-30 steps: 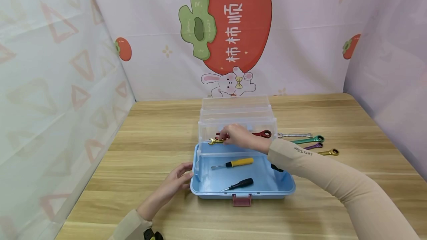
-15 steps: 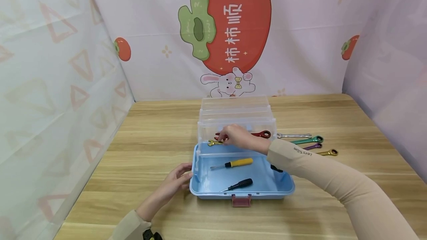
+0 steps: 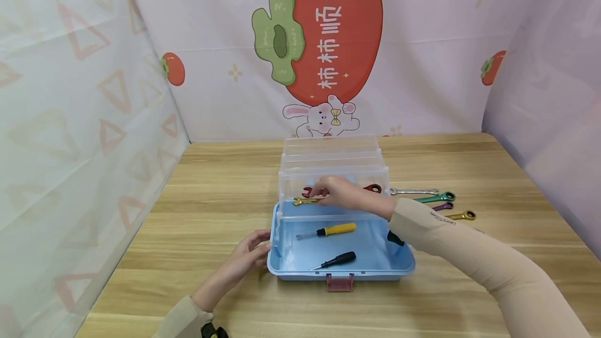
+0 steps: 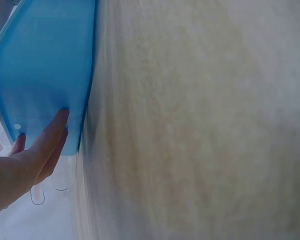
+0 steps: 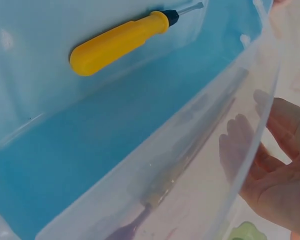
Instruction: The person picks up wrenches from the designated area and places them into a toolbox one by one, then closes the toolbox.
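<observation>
A light blue toolbox (image 3: 375, 276) stands open, its clear tray (image 3: 334, 218) raised at the back. A gold wrench (image 3: 302, 201) and a red wrench (image 3: 374, 188) lie in that tray, the middle of the red one hidden behind my right hand (image 3: 339, 192). The right wrist view shows that hand's loosely spread fingers behind the tray's clear wall, with nothing gripped. Against the toolbox's left outer side rests my left hand (image 3: 249, 249), its fingers extended along the blue wall in the left wrist view. Inside the box are a yellow screwdriver (image 3: 339, 229) and a black screwdriver (image 3: 344, 257).
Right of the toolbox, on the wooden table (image 3: 211, 186), lie a silver wrench (image 3: 415, 191), a green wrench (image 3: 436, 198), a purple wrench (image 3: 443, 206) and another gold wrench (image 3: 462, 215). A pink latch (image 3: 340, 282) hangs at the box's front.
My right hand has let go of the gold wrench and shifted slightly right, uncovering more of the red wrench's left end. My left hand has stayed put.
</observation>
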